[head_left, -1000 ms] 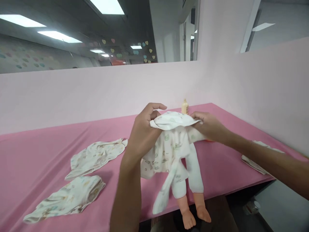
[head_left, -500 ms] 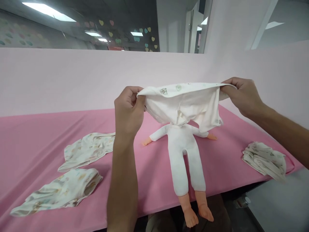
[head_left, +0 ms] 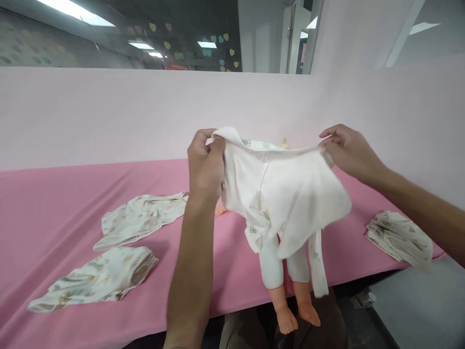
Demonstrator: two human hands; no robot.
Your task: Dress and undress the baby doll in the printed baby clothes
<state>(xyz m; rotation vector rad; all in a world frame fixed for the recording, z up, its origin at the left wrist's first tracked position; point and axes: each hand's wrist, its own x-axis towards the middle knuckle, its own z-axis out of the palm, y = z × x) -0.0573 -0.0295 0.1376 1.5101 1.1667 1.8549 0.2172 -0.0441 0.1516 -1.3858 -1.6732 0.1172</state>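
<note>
A white baby top [head_left: 286, 189] hangs in the air between my two hands, its plain inner side and a small label facing me. Small printed animals show on its turned-over rim, and a narrow strip dangles at its lower right. My left hand [head_left: 206, 162] pinches the upper left corner, fingers closed. At the upper right edge, my right hand [head_left: 348, 148] holds the cloth between thumb and fingers. Behind the top lies a doll [head_left: 271, 264] in white with bare orange-toned feet; its head and most of its torso are hidden, and one small hand shows at left.
Two printed baby garments lie on the left, one farther back [head_left: 141, 218] and one nearer [head_left: 98, 276]. A folded printed cloth [head_left: 399, 237] rests near the right edge. A pink sheet [head_left: 174, 169] covers the table, with a pale wall [head_left: 109, 116] and window behind.
The baby top has swung down and toward me, so its inner side now covers the doll's torso. My right hand has moved slightly left and lower; my left hand shifted slightly right.
</note>
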